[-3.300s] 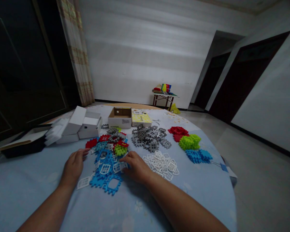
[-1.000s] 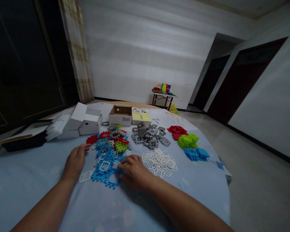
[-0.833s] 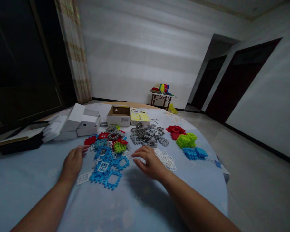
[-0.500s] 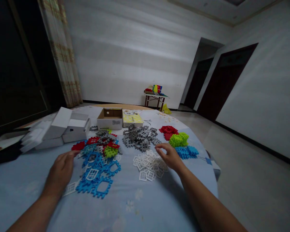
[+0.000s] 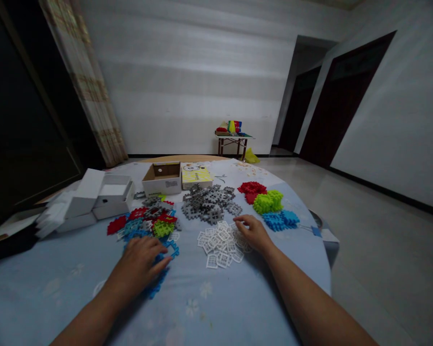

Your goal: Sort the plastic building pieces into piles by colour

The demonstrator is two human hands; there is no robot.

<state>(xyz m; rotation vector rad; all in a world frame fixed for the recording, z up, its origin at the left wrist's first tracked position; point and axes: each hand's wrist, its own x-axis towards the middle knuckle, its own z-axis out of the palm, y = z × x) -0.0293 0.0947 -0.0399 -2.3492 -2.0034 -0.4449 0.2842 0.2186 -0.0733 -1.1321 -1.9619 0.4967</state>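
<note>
My left hand (image 5: 139,264) is over the blue interlocking plastic pieces (image 5: 158,283) on the left, covering most of them. Its thumb and fingers are spread, and nothing shows between them. Beyond it lies a mixed heap with a red piece (image 5: 117,225), a lime green piece (image 5: 163,228) and grey ones. My right hand (image 5: 253,232) hovers at the right edge of a pile of small white window-lattice pieces (image 5: 222,242). Its fingers are loosely bent and apart, with no piece visible in them. A large pile of grey pieces (image 5: 209,202) sits just behind the white pile.
Sorted stacks stand at the right: red (image 5: 252,188), lime green (image 5: 269,202) and blue (image 5: 280,220). At the back are an open cardboard box (image 5: 162,185) and a yellow box (image 5: 197,177). White boxes (image 5: 113,202) crowd the left. The table's curved edge (image 5: 324,259) runs along the right.
My left hand has moved right from the heap's left side to over the blue pieces, its fingers now spread. My right hand stays by the white pile. The view has tilted slightly.
</note>
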